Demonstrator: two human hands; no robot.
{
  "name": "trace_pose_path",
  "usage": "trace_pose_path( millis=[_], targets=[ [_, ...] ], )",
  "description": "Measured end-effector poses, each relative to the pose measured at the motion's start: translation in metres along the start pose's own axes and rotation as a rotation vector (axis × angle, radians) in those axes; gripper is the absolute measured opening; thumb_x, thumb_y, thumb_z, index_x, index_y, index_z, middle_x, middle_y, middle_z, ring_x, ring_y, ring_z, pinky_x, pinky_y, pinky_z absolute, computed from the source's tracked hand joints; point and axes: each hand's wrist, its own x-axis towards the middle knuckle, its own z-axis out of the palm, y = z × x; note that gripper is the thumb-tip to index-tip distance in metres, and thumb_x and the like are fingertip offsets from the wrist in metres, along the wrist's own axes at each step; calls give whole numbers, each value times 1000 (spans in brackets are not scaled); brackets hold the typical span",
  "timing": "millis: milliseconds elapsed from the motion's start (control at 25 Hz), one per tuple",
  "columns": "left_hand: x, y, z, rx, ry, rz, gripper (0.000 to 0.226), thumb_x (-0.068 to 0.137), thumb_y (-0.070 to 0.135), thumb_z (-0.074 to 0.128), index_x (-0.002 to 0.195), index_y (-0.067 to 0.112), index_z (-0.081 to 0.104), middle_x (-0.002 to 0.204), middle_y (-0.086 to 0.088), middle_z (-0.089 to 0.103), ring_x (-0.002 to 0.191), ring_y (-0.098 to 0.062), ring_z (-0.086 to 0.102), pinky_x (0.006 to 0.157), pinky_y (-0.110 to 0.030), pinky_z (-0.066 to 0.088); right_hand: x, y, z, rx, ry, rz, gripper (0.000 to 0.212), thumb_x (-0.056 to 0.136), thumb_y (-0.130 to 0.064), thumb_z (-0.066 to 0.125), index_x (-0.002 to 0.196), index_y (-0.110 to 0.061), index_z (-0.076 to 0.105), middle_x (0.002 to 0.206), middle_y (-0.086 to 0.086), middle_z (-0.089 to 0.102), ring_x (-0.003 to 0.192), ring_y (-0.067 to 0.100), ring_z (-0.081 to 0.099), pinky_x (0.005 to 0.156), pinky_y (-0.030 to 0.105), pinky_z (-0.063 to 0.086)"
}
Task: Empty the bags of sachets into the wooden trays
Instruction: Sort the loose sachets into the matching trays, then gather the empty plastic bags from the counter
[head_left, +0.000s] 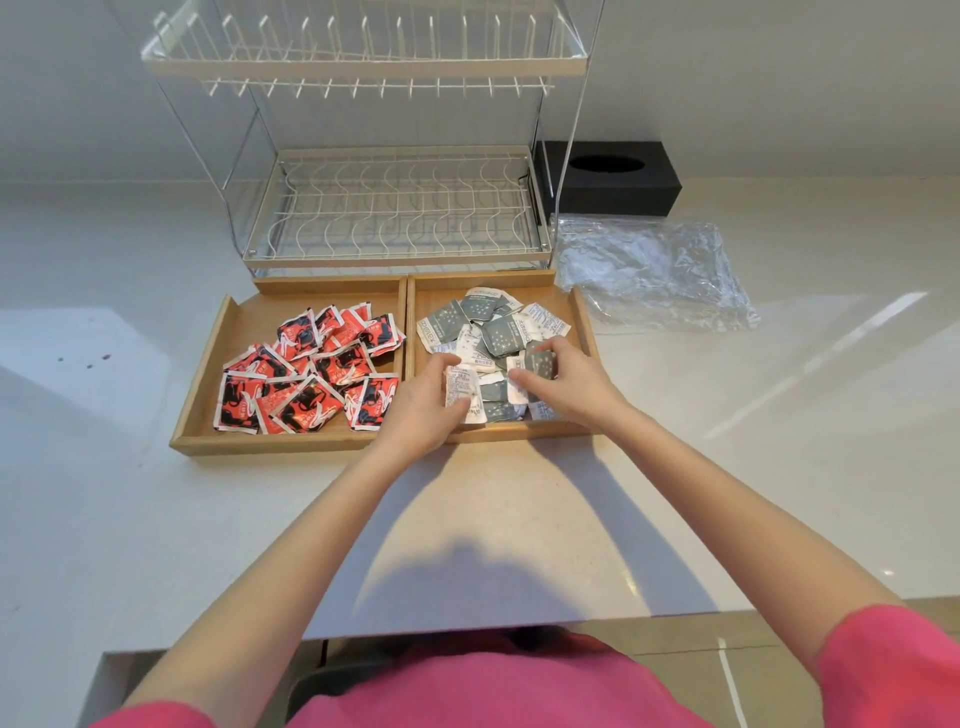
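Two wooden trays sit side by side on the pale bench. Red sachets fill the left one. Over the right one, the left hand pinches a white sachet, and the right hand grips grey sachets. Empty clear bags lie far right.

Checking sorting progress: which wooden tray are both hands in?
The right tray, holding grey and white sachets; the left tray holds red ones.

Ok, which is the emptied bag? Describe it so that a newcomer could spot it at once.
Start at the white wire dish rack at the back of the counter. Just right of its base, in front of the black tissue box, lies the clear plastic bag, flat and crinkled. Unlike the two wooden trays beside it, it is see-through and holds no sachets.
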Motion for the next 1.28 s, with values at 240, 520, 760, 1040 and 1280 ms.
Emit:
trace_pose_path(
  millis=[240, 520, 760, 1040, 1280],
  targets=[
    [15, -11, -3, 248, -113, 58, 47, 86, 20, 50, 132, 11, 41, 139, -15, 40, 128, -30, 37, 106, -40, 31, 9, 4, 6, -189, -69, 14, 47, 86, -35, 52, 127, -12, 45, 120, 14, 59, 114, 31, 52, 90, 37, 41],
    [23, 7, -12, 528, -82, 211, 57, 87, 41, 41, 139, 22, 29, 153, -9, 22, 141, -27, 18, 113, -46, 12, -4, 10, -4, -369, 51, -71, 70, 84, -42, 54, 143, -19, 24, 155, 2, 22, 143, 20, 18, 115, 42, 18],
    [37, 43, -1, 596, -85, 251, 62, 88, 46, 36, 143, 23, 20, 154, -10, 16, 142, -27, 12, 114, -48, 7, -5, 31, -38, -399, 88, -66, 75, 84, -41, 53, 145, -23, 14, 157, 2, 12, 145, 21, 4, 116, 46, 5],
    [62, 106, 52, 572, -44, 169, 62, 88, 45, 35, 143, 20, 19, 154, -11, 16, 143, -28, 10, 114, -47, 8, 22, 84, -103, -453, 31, -131, 71, 87, -42, 51, 145, -23, 16, 158, 0, 8, 146, 19, 0, 117, 43, 2],
    [90, 152, 106, 417, -13, 66, 62, 88, 41, 39, 141, 15, 22, 152, -10, 22, 141, -26, 19, 111, -43, 18, 58, 127, -152, -518, -36, -181, 69, 88, -43, 49, 145, -22, 16, 158, 1, 8, 146, 20, 0, 116, 44, 2]
  ],
)
